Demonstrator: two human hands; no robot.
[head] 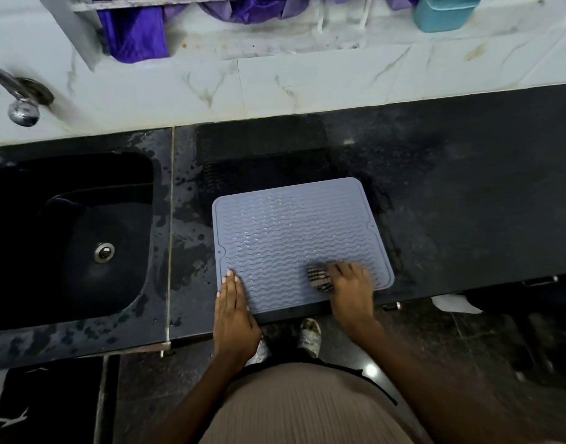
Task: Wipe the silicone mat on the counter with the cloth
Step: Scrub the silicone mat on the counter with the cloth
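Left hand [232,310] flat, fingers straight, pressing the near-left corner of the silicone mat [294,232]. Right hand [350,286] near the mat's front-right, fingers curled over a bunched striped cloth [320,278], pressing it on the mat; slightly blurred. Mat grey, wavy ridges, lying flat on the black counter [451,193], at its front edge. Dark sink [67,225] far left, drain visible, nothing else seen in it. Teal container [445,11] upper right, contents hidden.
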